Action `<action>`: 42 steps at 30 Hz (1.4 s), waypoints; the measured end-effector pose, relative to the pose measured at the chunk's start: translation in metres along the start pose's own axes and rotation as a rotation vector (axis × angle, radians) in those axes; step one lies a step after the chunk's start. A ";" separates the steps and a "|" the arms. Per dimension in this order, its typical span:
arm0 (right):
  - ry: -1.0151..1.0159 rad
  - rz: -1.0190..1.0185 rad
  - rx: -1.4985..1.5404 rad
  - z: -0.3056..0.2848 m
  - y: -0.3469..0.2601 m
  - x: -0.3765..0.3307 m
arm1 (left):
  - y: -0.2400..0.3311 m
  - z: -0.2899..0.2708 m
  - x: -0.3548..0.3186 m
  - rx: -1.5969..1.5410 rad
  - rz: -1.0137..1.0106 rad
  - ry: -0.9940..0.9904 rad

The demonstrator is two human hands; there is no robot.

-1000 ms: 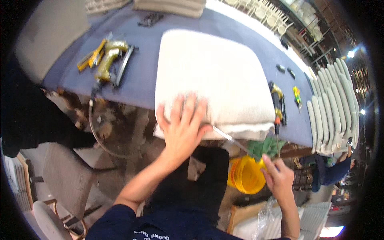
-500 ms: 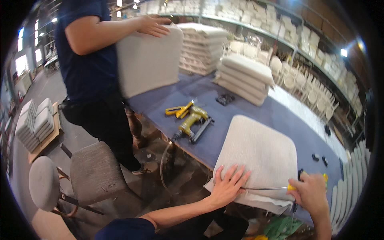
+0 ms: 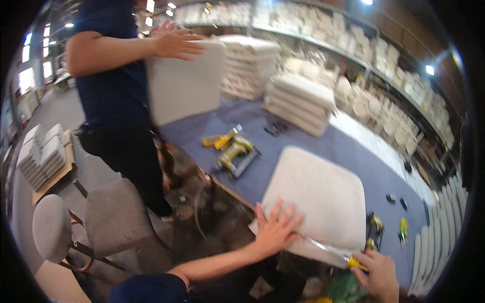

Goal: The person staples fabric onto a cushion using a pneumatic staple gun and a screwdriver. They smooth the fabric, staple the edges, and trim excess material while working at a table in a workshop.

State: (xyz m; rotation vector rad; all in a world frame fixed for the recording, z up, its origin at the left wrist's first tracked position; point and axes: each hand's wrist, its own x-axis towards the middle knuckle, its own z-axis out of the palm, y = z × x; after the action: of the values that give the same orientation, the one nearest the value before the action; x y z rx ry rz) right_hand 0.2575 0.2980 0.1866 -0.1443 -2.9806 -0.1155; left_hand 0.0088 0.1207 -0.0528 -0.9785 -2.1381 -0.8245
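Left hand (image 3: 275, 230) lower centre, fingers splayed flat, pressing near edge of white seat cushion (image 3: 318, 197) on blue table (image 3: 323, 144). Right hand (image 3: 379, 275) lower right, clenched around yellow-handled tool (image 3: 336, 255), blade against cushion edge. Co-worker upper left carries second cushion (image 3: 184, 86).

Matt cloth cushion (image 3: 318, 199) on blue felt-like table (image 3: 303, 144).

The right hand (image 3: 379, 275) at five o'clock is running off the bottom edge; the co-worker's cushion (image 3: 184, 83) at eleven o'clock is blurring.

Bright overhead lamps glare, motion blur softens everything, fisheye edges bend darkly.
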 end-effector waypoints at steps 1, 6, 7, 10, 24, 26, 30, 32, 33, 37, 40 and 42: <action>-0.091 0.057 0.054 -0.004 0.000 -0.003 | 0.002 0.000 0.000 0.024 -0.030 -0.053; -0.069 0.032 0.089 0.033 -0.002 -0.003 | -0.009 -0.017 -0.004 0.125 -0.020 -0.151; -0.091 0.034 0.053 0.027 -0.004 -0.008 | -0.006 -0.017 -0.003 0.085 -0.007 -0.150; -0.059 0.068 0.039 0.025 -0.006 -0.022 | -0.003 -0.011 0.002 0.056 0.039 -0.128; -0.021 0.102 0.141 0.041 -0.007 -0.021 | -0.013 -0.004 -0.003 0.039 0.045 -0.101; -0.005 0.087 0.135 0.046 -0.004 -0.018 | -0.013 -0.002 -0.003 0.040 0.038 -0.092; -0.018 0.078 0.072 0.044 -0.005 -0.015 | -0.012 0.002 -0.002 0.008 0.029 -0.079; -0.019 0.088 0.043 0.044 -0.009 -0.014 | -0.013 0.004 -0.003 0.002 0.033 -0.065; -0.020 0.096 0.028 0.042 -0.012 -0.015 | -0.013 0.005 -0.002 -0.004 0.037 -0.058; -0.164 0.266 -0.025 0.021 -0.059 -0.001 | -0.015 0.001 -0.005 0.040 0.024 -0.071; -0.268 0.253 -0.183 -0.010 -0.090 0.026 | -0.018 0.006 -0.006 0.029 0.022 -0.062; -0.273 0.164 -0.174 -0.025 -0.068 0.058 | -0.020 0.008 -0.009 0.009 0.031 -0.062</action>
State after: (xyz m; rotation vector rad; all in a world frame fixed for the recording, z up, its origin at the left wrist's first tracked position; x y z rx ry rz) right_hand 0.1971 0.2337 0.2154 -0.4583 -3.2084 -0.3640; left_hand -0.0045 0.1122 -0.0697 -1.0425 -2.1710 -0.7782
